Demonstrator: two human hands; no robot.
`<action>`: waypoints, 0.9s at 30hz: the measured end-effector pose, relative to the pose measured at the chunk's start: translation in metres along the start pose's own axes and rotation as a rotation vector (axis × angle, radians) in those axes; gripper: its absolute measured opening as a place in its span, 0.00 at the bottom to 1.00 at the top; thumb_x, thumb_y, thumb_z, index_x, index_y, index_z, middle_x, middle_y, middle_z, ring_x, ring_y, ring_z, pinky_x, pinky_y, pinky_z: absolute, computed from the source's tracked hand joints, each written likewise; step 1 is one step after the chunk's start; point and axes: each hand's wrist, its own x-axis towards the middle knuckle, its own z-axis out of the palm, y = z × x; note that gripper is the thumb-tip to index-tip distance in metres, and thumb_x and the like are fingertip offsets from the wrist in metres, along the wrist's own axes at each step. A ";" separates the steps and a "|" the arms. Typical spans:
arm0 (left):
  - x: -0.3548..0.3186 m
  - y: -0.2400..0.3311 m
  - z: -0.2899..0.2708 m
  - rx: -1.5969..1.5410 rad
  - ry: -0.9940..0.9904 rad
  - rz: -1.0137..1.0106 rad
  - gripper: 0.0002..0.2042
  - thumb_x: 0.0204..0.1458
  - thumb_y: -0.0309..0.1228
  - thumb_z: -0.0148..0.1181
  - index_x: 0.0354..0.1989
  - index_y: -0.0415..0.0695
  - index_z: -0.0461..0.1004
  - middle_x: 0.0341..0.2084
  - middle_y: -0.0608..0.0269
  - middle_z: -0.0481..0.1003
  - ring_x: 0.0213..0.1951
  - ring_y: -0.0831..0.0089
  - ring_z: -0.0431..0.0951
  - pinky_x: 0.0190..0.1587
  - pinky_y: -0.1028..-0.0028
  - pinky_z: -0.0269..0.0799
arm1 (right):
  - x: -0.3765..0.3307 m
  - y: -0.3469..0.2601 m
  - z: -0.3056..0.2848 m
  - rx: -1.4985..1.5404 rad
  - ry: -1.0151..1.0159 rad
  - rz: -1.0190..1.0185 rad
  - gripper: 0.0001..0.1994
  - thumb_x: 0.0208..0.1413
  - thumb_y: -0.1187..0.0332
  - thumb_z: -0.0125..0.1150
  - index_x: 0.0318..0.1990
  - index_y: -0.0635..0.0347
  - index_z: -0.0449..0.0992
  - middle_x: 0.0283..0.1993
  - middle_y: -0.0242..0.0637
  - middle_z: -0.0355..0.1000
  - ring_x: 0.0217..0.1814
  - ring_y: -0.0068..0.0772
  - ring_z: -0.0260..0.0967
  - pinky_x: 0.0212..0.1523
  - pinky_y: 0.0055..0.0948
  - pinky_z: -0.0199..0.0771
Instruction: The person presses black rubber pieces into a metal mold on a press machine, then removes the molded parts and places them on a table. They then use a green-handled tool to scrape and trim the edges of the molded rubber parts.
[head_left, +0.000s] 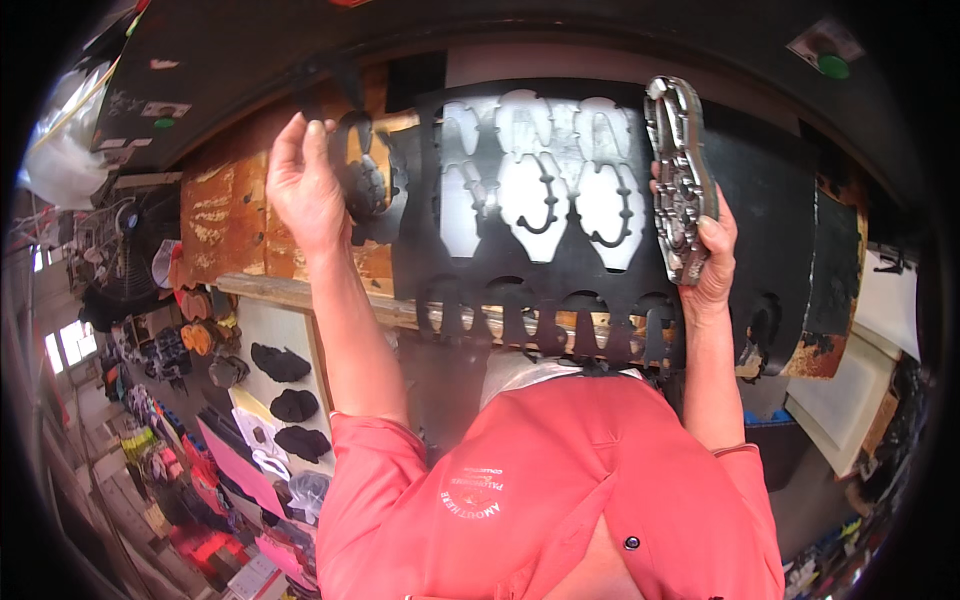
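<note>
The black sheet point(560, 270), already punched with sole-shaped holes, is lying across the wooden bench point(240, 210) at twelve o'clock. The left hand point(305, 185) is pinching its ten-o'clock edge, while the right hand point(712, 262) is gripping the metal cutter point(680, 180) at two o'clock. The cutter would best land on uncut sheet, tight beside the holes.

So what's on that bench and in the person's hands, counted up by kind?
Black sheets with sole-shaped cutouts: 1
Metal sole-shaped cutting dies, gripped in the right hand: 1
Black cut-out pieces, pinched by the left hand: 1
Wooden boards under the sheet: 1
Total: 4
</note>
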 end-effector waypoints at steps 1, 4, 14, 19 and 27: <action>0.004 -0.013 -0.010 0.098 -0.015 0.076 0.13 0.66 0.26 0.66 0.56 0.37 0.80 0.41 0.60 0.85 0.34 0.83 0.79 0.38 0.81 0.77 | 0.000 0.001 -0.001 -0.017 -0.002 -0.001 0.43 0.51 0.59 0.67 0.73 0.76 0.62 0.65 0.59 0.74 0.66 0.45 0.77 0.72 0.38 0.71; 0.018 -0.052 -0.037 0.387 -0.046 -0.014 0.14 0.66 0.26 0.63 0.57 0.35 0.81 0.43 0.55 0.86 0.44 0.72 0.85 0.51 0.74 0.79 | 0.001 0.001 -0.002 -0.028 -0.012 -0.007 0.43 0.51 0.59 0.67 0.72 0.76 0.63 0.65 0.59 0.74 0.66 0.46 0.76 0.73 0.39 0.71; 0.011 -0.078 -0.050 1.141 0.046 0.224 0.17 0.67 0.33 0.58 0.54 0.32 0.81 0.52 0.41 0.80 0.55 0.50 0.80 0.61 0.57 0.73 | 0.001 0.003 -0.001 -0.087 -0.025 -0.026 0.41 0.51 0.63 0.66 0.73 0.74 0.64 0.62 0.48 0.77 0.58 0.33 0.79 0.62 0.31 0.77; -0.085 -0.026 0.065 0.566 -0.491 0.260 0.18 0.69 0.32 0.58 0.64 0.38 0.77 0.61 0.47 0.77 0.63 0.55 0.76 0.67 0.62 0.69 | 0.000 0.001 0.001 0.005 0.051 -0.002 0.36 0.53 0.69 0.67 0.72 0.71 0.67 0.53 0.37 0.79 0.47 0.20 0.77 0.49 0.22 0.77; -0.148 -0.031 0.108 0.959 -0.842 0.605 0.29 0.65 0.36 0.62 0.73 0.42 0.67 0.76 0.39 0.58 0.78 0.40 0.55 0.77 0.42 0.49 | -0.035 -0.075 -0.017 0.050 0.090 -0.052 0.38 0.54 0.63 0.63 0.70 0.78 0.64 0.61 0.61 0.75 0.61 0.46 0.79 0.67 0.37 0.77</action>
